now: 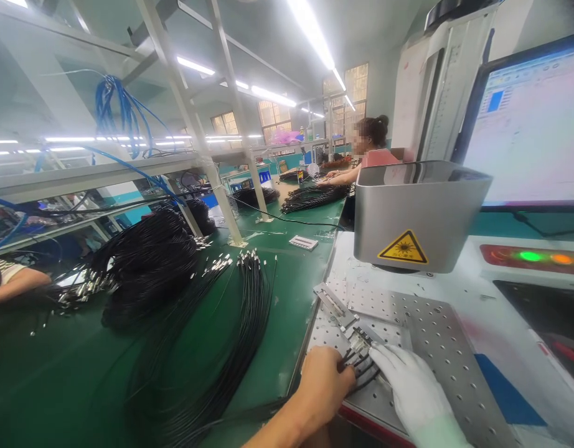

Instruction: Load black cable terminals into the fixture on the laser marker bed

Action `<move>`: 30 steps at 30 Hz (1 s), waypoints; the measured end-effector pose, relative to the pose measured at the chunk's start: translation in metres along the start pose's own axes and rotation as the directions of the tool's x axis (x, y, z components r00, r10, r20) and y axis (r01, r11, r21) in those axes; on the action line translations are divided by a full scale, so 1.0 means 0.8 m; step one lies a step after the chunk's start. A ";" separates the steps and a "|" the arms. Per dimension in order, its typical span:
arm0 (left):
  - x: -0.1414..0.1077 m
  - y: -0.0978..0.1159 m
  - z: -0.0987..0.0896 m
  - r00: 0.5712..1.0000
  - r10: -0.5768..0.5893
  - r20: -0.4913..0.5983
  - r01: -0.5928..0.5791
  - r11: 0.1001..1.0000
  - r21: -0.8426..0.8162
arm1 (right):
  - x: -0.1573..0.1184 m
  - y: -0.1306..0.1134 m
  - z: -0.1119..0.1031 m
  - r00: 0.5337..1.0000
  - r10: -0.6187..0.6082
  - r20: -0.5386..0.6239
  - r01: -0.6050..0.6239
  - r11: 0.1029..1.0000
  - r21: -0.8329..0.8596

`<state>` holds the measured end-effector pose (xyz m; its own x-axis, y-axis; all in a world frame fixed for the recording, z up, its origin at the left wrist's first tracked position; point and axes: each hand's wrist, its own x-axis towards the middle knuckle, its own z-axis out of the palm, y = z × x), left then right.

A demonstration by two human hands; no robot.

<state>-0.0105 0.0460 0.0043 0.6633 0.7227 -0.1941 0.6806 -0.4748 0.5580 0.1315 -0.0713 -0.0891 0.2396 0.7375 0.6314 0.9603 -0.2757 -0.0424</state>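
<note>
My left hand [322,381], bare, is closed around several black cables [360,366] at the near end of a metal fixture [336,303]. My right hand [412,387] wears a white glove. Its fingertips close on the same cables from the right, beside their metal connectors [360,339], which lie at the fixture; the thumb is mostly hidden. Beneath both hands is a perforated metal plate [427,323]. Above and behind it hangs a silver machine head [420,218] with a yellow laser warning label.
A cable bundle [252,311] and a large black coil [147,261] lie on the green table [287,298] to the left. A small metal piece [303,242] sits farther back. At right are a monitor [539,124] and lit buttons [530,256]. Another person [378,149] works beyond.
</note>
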 end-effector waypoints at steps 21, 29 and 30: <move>0.019 0.002 -0.034 0.984 0.095 -0.149 -0.120 0.978 -0.171 | 0.003 -0.006 0.003 0.998 0.044 0.033 -0.044 0.999 -0.013; 0.034 0.014 -0.012 0.999 0.032 -0.038 -0.038 0.981 -0.192 | 0.006 -0.009 0.002 0.997 0.065 0.046 -0.065 0.998 -0.003; 0.032 0.014 -0.011 0.999 0.026 -0.036 -0.032 0.983 -0.182 | 0.007 -0.011 -0.002 0.996 0.073 0.060 -0.073 0.997 0.001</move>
<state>0.0116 0.0638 0.0124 0.6694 0.7276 -0.1503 0.5908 -0.3987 0.7014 0.1242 -0.0654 -0.0841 0.3170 0.7511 0.5791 0.9404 -0.3284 -0.0888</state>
